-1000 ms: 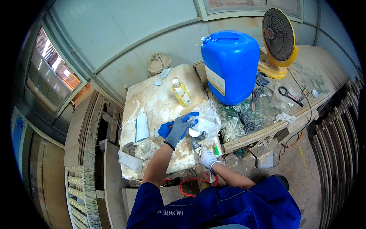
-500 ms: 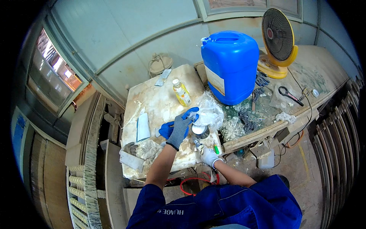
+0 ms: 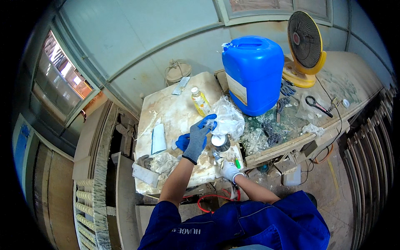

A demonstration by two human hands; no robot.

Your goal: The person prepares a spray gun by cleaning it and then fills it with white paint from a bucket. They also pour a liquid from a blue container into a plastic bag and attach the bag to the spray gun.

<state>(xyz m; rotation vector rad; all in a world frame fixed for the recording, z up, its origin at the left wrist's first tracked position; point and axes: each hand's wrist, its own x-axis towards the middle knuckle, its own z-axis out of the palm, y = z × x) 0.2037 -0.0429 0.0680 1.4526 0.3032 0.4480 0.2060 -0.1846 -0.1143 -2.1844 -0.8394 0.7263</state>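
Observation:
My left hand (image 3: pixel 197 139), in a grey glove with blue-coated fingers, is pinched on the edge of a crumpled clear plastic bag (image 3: pixel 230 119). Just below the bag stands a dark round jar (image 3: pixel 224 146) with a white top. My right hand (image 3: pixel 229 170), in a white glove, is closed around a small slim tube-like thing (image 3: pixel 216 156) with a bluish end, beside the jar; its exact kind is unclear. A green marker-like stick (image 3: pixel 237 163) lies by the right hand. Beyond the left hand, a yellow-labelled bottle (image 3: pixel 201 102) stands upright.
A big blue jerrycan (image 3: pixel 253 77) and a yellow fan (image 3: pixel 306 46) stand on the right-hand bench. Black-handled scissors (image 3: pixel 318 105) and a cable lie there too. On the pale worktable (image 3: pixel 160 102) are a folded sheet (image 3: pixel 158 138) and crumpled cloth (image 3: pixel 164 163). A red hose (image 3: pixel 204 205) hangs below.
The whole view has shifted slightly. Both hands keep nearly the same places, the left still at the plastic bag and the right still by the jar.

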